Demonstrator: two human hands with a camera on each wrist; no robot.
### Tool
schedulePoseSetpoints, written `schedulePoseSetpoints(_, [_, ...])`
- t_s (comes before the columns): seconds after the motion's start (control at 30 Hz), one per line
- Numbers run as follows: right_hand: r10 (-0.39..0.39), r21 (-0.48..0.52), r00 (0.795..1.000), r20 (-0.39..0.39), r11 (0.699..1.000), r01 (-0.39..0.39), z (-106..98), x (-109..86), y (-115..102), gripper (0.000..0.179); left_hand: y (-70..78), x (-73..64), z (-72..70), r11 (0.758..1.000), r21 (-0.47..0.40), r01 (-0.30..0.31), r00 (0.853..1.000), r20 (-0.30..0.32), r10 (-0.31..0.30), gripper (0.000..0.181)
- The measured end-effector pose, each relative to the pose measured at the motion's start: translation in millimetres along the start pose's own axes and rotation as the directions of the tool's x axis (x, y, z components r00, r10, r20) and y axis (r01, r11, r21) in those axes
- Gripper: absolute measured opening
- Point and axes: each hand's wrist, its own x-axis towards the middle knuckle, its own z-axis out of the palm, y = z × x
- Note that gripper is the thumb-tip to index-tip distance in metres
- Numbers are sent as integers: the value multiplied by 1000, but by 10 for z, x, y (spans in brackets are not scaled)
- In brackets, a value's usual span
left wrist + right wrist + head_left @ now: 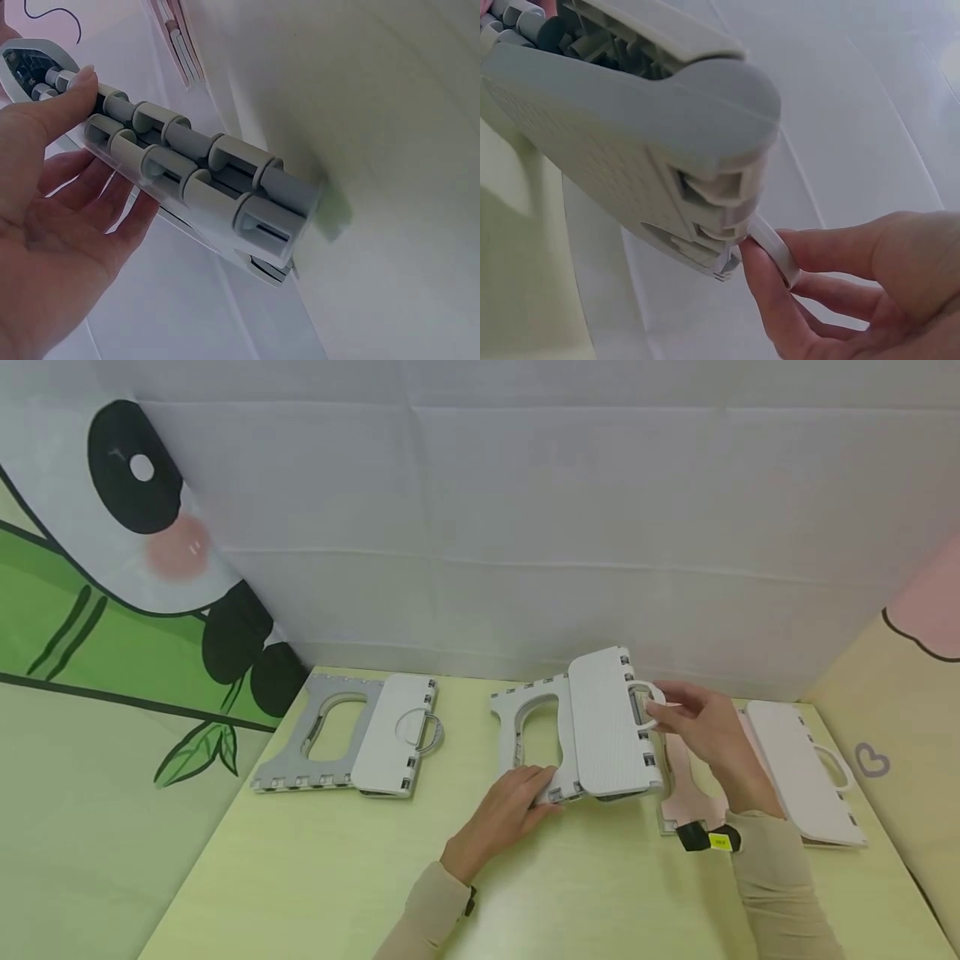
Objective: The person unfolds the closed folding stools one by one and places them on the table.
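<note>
A folded white folding step stool (pixel 609 722) is held tilted between my two hands, its right side raised off the table. My right hand (pixel 693 718) pinches the stool's loop handle (pixel 647 703) between thumb and fingers, and the right wrist view shows the same pinch on the handle (pixel 774 251). On the near edge of the stool's leg frame, my left hand (pixel 510 806) grips with the thumb on one side and fingers on the other. Hinge knuckles (pixel 187 157) along that edge show in the left wrist view.
A folded grey-and-white stool (pixel 393 735) lies at the left on the table (pixel 322 877). To the right lies a pink-and-white folded stool (pixel 798 768), partly behind my right arm. A white cloth backdrop (pixel 525 527) rises at the table's far edge.
</note>
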Motion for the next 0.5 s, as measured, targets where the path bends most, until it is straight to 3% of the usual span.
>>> schedulePoseSetpoints(0.5, [-11,-62,1000,-4,998,10,-39,-32,-227,62,48,37,13,1000,-27,-9,1000,-25,9,48])
